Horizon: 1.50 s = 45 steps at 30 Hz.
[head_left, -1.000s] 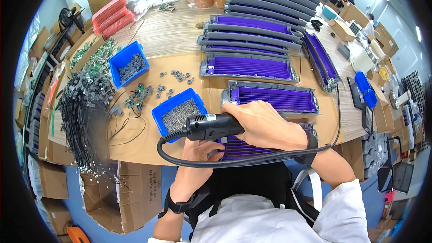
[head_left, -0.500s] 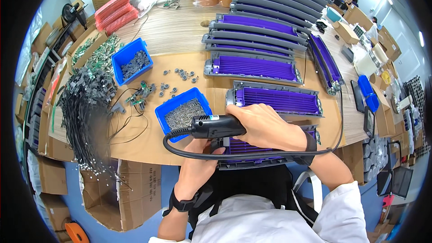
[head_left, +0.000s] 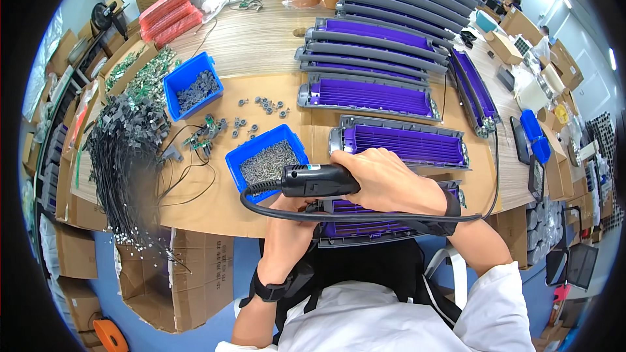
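Head: two hands point(head_left: 385, 179), one corded tool point(head_left: 316, 181)

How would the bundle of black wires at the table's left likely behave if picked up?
The black wires would probably flop, since they droop over the edge of the table. Lifting one might drag others, as the strands lie crowded together. A push could send more sliding off, because their ends already overhang.

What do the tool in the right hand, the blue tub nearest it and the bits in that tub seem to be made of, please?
Tool: probably hard black plastic, softly shiny, judging by its smooth, moulded-looking casing.
Tub: likely moulded plastic, smooth, going by its even blue colour and thin walls.
Bits: apparently metal, given their silvery-grey look; too small to tell which metal.
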Tool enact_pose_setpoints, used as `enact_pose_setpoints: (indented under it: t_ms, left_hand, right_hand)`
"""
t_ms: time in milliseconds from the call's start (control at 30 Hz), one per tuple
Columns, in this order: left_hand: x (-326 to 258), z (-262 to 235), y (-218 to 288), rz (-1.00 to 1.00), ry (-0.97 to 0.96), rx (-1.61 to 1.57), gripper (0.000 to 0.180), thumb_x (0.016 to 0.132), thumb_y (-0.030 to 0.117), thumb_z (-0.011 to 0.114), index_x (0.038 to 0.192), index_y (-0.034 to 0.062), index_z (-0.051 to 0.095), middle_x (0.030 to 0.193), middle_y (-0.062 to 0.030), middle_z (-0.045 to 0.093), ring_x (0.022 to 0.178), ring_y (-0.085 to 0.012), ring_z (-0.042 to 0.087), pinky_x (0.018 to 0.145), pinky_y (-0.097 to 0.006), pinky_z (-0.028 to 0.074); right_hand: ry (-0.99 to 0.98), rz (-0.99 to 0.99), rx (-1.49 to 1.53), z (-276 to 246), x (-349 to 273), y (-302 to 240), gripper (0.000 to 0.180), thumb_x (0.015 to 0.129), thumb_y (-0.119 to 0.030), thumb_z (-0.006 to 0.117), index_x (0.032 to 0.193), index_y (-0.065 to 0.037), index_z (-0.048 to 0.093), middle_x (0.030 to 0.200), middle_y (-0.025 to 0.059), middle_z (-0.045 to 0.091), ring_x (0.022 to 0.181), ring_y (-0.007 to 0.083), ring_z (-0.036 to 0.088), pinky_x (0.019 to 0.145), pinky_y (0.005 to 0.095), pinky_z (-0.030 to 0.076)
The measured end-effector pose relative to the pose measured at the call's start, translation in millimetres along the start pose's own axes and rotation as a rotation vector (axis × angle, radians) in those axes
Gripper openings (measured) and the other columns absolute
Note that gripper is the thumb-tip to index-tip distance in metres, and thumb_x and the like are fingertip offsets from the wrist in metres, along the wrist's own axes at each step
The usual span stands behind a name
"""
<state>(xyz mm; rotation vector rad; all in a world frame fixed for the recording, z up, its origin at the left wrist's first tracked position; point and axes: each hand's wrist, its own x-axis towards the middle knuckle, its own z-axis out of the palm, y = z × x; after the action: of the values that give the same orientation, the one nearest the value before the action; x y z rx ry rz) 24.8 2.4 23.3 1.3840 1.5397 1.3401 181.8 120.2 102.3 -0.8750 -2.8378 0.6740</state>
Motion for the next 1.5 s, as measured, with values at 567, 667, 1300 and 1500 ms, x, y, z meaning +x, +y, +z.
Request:
enact_pose_setpoints:
  t_ms: [567,667,1300,1500]
  left_hand:
    - [-6,3,6,-0.027,0.063,0.046,0.028,0.073,-0.014,0.072,0.098,-0.0061,0.063,0.092,-0.0084,0.068,0.087,-0.0145,0.065,0.078,-0.027,0.053]
    - [-7,0,3,-0.074,0.026,0.011,0.030,0.074,-0.014,0.071,0.101,-0.0062,0.062,0.093,-0.0084,0.068,0.089,-0.0145,0.065,0.079,-0.028,0.053]
    - [-15,-3,-8,-0.079,0.078,-0.125,0.037,0.074,-0.014,0.067,0.110,-0.0047,0.063,0.109,-0.0161,0.065,0.101,-0.0282,0.064,0.086,-0.036,0.052]
    - [-17,-5,-10,-0.046,0.099,-0.027,0.038,0.072,-0.010,0.071,0.109,-0.0011,0.065,0.107,-0.0185,0.066,0.101,-0.0361,0.063,0.083,-0.040,0.051]
  right_hand:
    - [-0.042,0.013,0.025,2,4,-5,0.031,0.073,-0.006,0.070,0.098,0.001,0.054,0.072,0.0221,0.064,0.074,0.0426,0.064,0.063,0.0486,0.050]
    - [-0.045,-0.021,0.058,1,9,-7,0.031,0.072,-0.008,0.072,0.096,0.002,0.054,0.072,0.0217,0.063,0.073,0.0420,0.063,0.063,0.0480,0.048]
    - [-0.121,-0.107,0.265,0,23,-9,0.043,0.071,-0.004,0.066,0.111,0.009,0.057,0.087,0.0295,0.064,0.083,0.0452,0.062,0.071,0.0447,0.051]
    - [-0.109,-0.075,0.163,-2,23,-17,0.041,0.075,-0.007,0.069,0.112,0.005,0.056,0.087,0.0285,0.064,0.082,0.0443,0.062,0.067,0.0459,0.050]
